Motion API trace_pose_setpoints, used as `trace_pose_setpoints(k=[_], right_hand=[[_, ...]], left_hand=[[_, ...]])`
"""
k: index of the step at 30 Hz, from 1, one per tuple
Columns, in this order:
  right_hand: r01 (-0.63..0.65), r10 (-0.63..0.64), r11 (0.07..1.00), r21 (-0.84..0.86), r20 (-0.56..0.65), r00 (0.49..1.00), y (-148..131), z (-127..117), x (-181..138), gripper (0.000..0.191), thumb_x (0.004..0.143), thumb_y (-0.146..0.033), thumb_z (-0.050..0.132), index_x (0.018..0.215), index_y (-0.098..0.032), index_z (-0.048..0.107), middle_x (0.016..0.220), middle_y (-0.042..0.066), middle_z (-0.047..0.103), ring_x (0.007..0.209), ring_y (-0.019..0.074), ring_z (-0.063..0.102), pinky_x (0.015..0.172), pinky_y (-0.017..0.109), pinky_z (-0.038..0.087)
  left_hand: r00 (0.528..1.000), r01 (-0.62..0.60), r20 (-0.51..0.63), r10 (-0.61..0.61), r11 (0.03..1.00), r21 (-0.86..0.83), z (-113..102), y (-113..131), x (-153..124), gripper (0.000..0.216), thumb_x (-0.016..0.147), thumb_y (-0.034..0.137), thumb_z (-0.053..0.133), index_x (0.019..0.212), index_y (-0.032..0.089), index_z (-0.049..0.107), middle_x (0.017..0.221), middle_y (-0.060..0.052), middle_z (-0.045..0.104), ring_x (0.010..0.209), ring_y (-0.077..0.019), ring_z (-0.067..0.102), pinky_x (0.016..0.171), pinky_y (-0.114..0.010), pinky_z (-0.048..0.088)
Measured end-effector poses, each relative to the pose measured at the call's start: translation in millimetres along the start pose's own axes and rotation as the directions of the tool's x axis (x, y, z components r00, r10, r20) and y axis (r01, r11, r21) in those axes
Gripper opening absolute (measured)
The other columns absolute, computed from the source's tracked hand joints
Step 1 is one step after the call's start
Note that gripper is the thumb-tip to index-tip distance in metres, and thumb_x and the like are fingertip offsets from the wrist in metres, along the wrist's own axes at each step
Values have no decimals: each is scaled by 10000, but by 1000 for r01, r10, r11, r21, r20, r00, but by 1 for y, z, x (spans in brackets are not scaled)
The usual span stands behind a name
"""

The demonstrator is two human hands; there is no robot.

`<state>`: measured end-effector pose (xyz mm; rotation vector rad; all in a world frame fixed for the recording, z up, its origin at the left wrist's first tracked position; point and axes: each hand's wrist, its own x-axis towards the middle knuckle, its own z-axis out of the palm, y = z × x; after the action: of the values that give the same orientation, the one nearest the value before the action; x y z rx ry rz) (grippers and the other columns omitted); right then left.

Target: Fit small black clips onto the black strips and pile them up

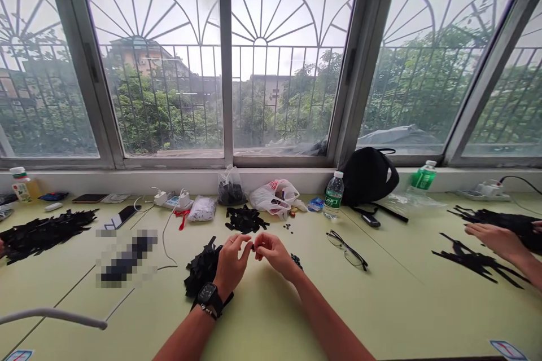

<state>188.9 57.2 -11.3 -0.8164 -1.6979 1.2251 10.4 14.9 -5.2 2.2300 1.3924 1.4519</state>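
Observation:
My left hand (231,265), with a black watch (209,298) on its wrist, and my right hand (274,254) meet above the pale green table (271,316). Their fingertips pinch a small black piece (253,247), mostly hidden by my fingers. A heap of crumpled black material (203,269) lies against my left hand. Farther off are a pile of black scraps (243,219) and several small dark beads (288,228). At the right, another person's hand (493,240) rests near long black strips (476,259).
Eyeglasses (347,249) lie right of my hands. A water bottle (333,194), black bag (368,176), white plastic bag (274,197) and power strip (483,190) stand along the back, below the windows. A pixelated object (127,256) and black strips (44,234) lie left.

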Motion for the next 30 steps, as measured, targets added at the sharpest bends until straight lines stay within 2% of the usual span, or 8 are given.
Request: trace_pose_setpoints(k=[3,6,9,15,20,23,27,30], right_hand=[[-7,9,996,-89,25,1000,7,-2,2,141,800,-267,605,847,-154,675,721,15,642,655,155,622,675,300,531],[54,-62,972,-230,-26,998,14,1,1,320,812,-248,610,1107,-164,702,1065,88,701,841,178,658,751,307,556],[164,-185,912,-375,-19,983,17,8,-1,441,839,-194,598,1276,-216,647,1303,105,618,1024,194,635,851,319,554],[268,-291,703,-659,77,954,18,20,-3,398,802,-20,512,1131,-183,665,1121,94,668,1049,217,612,960,357,499],[259,-297,458,-850,129,946,22,31,0,327,831,-38,531,1112,-156,651,1081,107,689,1024,240,599,963,375,466],[232,-307,356,-905,121,944,25,34,-1,215,866,-72,547,1022,-170,658,1027,101,685,985,251,589,938,384,458],[189,-314,309,-932,88,945,22,33,-4,202,905,-69,520,994,-188,657,990,117,670,968,281,566,924,421,443],[184,-315,239,-953,103,943,13,34,-11,220,905,-40,514,1027,-172,642,1018,135,659,974,298,559,902,432,437]], left_hand=[[999,-17,-50,19,999,36,-1,3,0,187,1026,289,504,1068,233,677,1043,-57,697,910,-208,656,793,-323,519],[997,-62,-35,65,995,84,-2,5,0,165,1016,258,504,1007,230,666,992,-51,684,926,-213,656,783,-313,510],[994,-110,3,111,984,142,-2,6,0,163,1010,238,498,955,228,651,941,-49,677,915,-219,651,784,-323,503],[979,-203,65,194,961,187,-2,10,-2,153,983,193,515,909,239,641,896,-48,687,872,-223,646,792,-342,491],[977,-214,56,207,958,191,-6,14,-1,165,959,169,514,887,242,643,867,-49,696,842,-222,645,770,-345,494],[965,-261,95,246,943,205,-10,26,2,164,954,173,524,884,242,654,865,-58,706,854,-232,651,810,-366,500],[943,-319,170,286,921,221,-28,49,6,150,957,206,548,891,248,677,917,-65,720,906,-247,656,852,-391,497],[962,-249,168,214,941,229,-57,54,-4,113,947,251,589,980,269,695,951,-45,724,912,-244,667,844,-385,507]])
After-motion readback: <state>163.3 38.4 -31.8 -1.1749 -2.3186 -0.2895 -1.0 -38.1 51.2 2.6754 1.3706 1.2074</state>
